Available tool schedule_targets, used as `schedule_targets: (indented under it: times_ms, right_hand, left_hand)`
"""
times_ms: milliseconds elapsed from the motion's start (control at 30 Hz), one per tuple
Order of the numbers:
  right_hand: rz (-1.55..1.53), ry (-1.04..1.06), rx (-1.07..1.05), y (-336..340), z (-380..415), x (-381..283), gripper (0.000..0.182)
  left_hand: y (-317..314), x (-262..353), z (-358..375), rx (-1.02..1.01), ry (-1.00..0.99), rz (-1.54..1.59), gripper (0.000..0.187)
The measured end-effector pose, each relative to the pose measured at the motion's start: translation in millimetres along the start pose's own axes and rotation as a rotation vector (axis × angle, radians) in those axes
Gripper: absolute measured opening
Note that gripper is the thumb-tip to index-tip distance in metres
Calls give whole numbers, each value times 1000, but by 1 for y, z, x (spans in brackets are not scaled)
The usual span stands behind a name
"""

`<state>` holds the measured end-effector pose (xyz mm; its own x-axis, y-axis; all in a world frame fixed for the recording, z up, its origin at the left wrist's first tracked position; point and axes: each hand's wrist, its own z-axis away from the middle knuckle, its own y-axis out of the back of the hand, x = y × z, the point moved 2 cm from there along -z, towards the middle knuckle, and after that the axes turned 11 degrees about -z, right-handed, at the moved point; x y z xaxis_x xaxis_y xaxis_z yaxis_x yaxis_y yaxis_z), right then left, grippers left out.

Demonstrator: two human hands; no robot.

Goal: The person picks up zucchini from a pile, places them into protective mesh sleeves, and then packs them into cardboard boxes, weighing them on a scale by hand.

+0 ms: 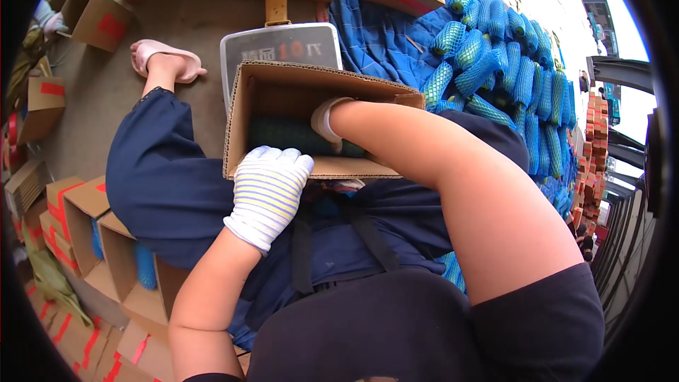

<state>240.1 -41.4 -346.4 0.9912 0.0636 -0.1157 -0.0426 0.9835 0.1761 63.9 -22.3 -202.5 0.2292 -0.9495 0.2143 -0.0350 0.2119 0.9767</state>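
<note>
Fingers (284,158) curled, left hand (266,194) on carton rim (346,168), right hand (329,122) reaching inside

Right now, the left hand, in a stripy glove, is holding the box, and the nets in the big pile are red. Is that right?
No, the nets in the big pile are blue, not red: the head view shows it. The left hand, in a stripy glove, is holding the box.

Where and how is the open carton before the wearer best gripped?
Probably by the near rim of the open carton, from the wearer's side, fingers inside, thumb outside: its top is open, exposing that thin edge, where the left hand rests.
</note>
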Motion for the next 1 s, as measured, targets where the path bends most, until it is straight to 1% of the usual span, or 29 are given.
schedule_targets:
  times_ms: [67,100,167,200,267,300,333,367,400,433,467,533,567,600,633,667,733,767,800,867,900,933,967,1000]
  right_hand:
    - [-75,24,-65,-3,-10,5,64]
    - [-73,26,-63,-4,-16,6,64]
    - [-260,-41,-118,-7,-25,12,68]
    - [-259,-39,-111,-10,-19,11,68]
    - [-493,-7,87,-14,7,10,72]
    - [-574,-6,77,-15,18,13,72]
    - [-573,-6,84,-10,37,14,72]
    - [-679,32,63,-4,55,13,69]
    - [-788,74,38,0,70,11,66]
    - [-1069,137,-62,0,76,9,58]
    - [-1395,219,-240,-4,70,7,53]
    - [-1589,349,-341,13,97,-3,53]
    - [-1501,292,-258,19,122,-2,52]
    - [-1561,339,-214,13,124,2,53]
    - [-1628,381,-188,8,127,5,54]
    - [-1695,421,-169,1,129,6,54]
    - [-1875,534,-147,-9,153,2,56]
    - [-1969,754,-149,-17,161,0,56]
    - [-2009,895,-84,-23,161,-2,54]
    - [-2229,893,-32,-36,176,-9,51]
    - [-2206,1002,112,-38,190,-9,50]
    - [-2389,906,-16,-36,209,-12,48]
    - [-2289,901,74,-40,227,-5,52]
    - [-2185,894,163,-47,244,6,55]
  left_hand:
    - [-1,1,1,-6,3,-12,19]
    - [-1,1,3,-8,6,-15,19]
    - [-1,0,4,-15,7,-5,19]
    - [-1,0,6,-14,7,-13,19]
    - [-3,1,8,-5,8,-7,20]
    - [0,2,8,-16,9,-9,21]
    - [0,2,9,-13,8,-15,21]
    - [-3,1,9,-21,-3,-18,23]
    - [-3,2,10,-35,-16,-18,25]
    - [-1,2,10,-38,-17,-26,25]
    - [4,2,8,-70,-24,-14,27]
    - [15,0,1,-91,-40,-20,29]
    - [24,-1,0,71,-9,143,34]
    - [31,-5,2,231,17,308,40]
    - [33,-10,4,209,36,396,61]
    - [34,-10,1,208,27,391,61]
    - [45,-6,-13,293,15,394,77]
    - [47,-2,-21,196,-29,308,94]
    - [47,4,-29,179,-68,310,97]
    - [54,6,-43,200,-132,416,99]
    - [61,8,-49,205,-141,404,99]
    - [70,9,-53,197,-122,561,98]
    - [76,10,-56,189,-99,715,98]
    - [79,12,-59,198,-105,698,98]
